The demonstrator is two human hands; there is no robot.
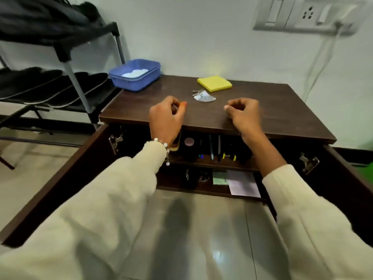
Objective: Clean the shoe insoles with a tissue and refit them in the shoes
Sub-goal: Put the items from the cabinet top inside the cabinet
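No text, label, brand, number or sign can be read anywhere in this view. The square yellow pad of sticky notes [214, 83] on the dark brown wooden tabletop [262, 110] shows a blank top sheet. The small white crumpled paper scrap [204, 97] beside it carries faint marks too blurred to make out. The pale lilac paper sheet [243, 183] and the green-tinted card [220, 178] on the lower shelf inside the open cabinet bear nothing legible. The grey wall switch-and-socket plate [306, 14] shows no lettering.
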